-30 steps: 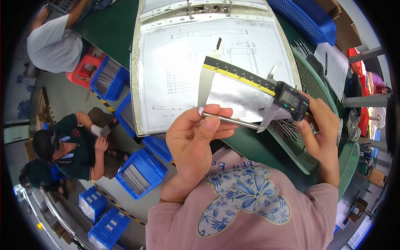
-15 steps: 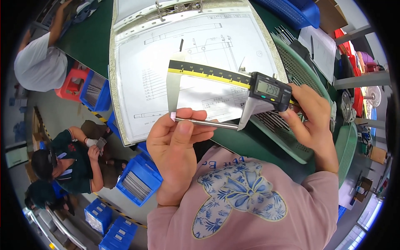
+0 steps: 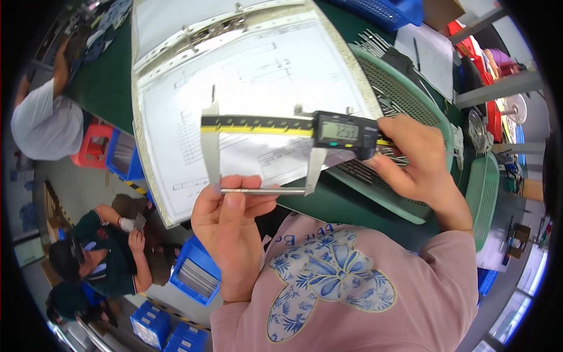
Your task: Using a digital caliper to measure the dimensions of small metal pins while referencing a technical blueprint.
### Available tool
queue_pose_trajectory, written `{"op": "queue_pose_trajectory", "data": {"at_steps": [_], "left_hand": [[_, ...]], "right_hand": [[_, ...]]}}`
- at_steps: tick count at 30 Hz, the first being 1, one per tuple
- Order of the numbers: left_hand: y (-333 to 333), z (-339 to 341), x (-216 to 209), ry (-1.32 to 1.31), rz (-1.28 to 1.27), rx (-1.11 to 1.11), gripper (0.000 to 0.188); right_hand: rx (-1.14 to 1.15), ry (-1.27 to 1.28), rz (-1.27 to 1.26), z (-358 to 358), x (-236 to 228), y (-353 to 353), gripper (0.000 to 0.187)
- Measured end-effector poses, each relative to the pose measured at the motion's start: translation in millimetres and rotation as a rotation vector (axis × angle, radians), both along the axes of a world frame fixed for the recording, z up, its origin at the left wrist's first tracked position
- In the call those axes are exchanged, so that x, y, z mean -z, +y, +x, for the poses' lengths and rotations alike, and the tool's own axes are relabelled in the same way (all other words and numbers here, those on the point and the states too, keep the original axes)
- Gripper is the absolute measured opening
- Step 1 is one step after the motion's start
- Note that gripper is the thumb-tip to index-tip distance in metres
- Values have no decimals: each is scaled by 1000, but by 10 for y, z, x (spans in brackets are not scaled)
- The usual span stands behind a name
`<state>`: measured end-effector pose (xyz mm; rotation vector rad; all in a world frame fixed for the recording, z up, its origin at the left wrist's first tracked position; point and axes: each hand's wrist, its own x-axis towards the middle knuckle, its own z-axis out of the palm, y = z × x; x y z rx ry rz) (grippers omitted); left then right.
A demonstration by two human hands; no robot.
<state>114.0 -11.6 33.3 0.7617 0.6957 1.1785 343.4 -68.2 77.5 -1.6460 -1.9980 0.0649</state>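
My right hand (image 3: 416, 161) grips the body of a digital caliper (image 3: 346, 134) with a black and yellow scale. Its screen is lit. Between the caliper's long lower jaws lies a thin metal rod (image 3: 272, 191), its ends at or very near the jaws. My left hand (image 3: 229, 229) pinches that rod near its left end, with the thumb in front and fingers behind. Beneath the caliper, a ring binder (image 3: 143, 135) is spread with printed technical drawings (image 3: 234, 88).
A green mesh basket (image 3: 431, 105) full of metal rods stands to the right on the dark green table. At the left, blue bins (image 3: 202, 264) hold more rods. A seated person (image 3: 105, 246) holds several small pieces, and another person (image 3: 47, 120) is at the upper left.
The caliper and rod have moved left and slightly down with both hands, and the caliper has turned closer to level. The surroundings have shifted in the picture too.
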Motion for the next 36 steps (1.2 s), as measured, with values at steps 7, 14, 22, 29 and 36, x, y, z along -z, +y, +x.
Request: {"op": "queue_pose_trajectory", "data": {"at_steps": [7, 14, 22, 29, 36], "left_hand": [[-13, 5, 3, 5, 3, -46, 21], [12, 44, -16, -21, -48, 32, 18], [4, -1, -32, -16, -23, 36, 18], [8, -6, -80, 8, -62, 37, 17], [34, -21, -20, -32, -9, 22, 21]], "right_hand": [[-11, -24, 20, -23, -12, 20, 35], [2, 49, -86, -57, -67, -7, 38], [-3, 58, -80, -74, -51, 1, 37], [-11, 72, -55, -53, -44, 8, 33], [-19, 47, 13, -5, 22, 18, 34]]}}
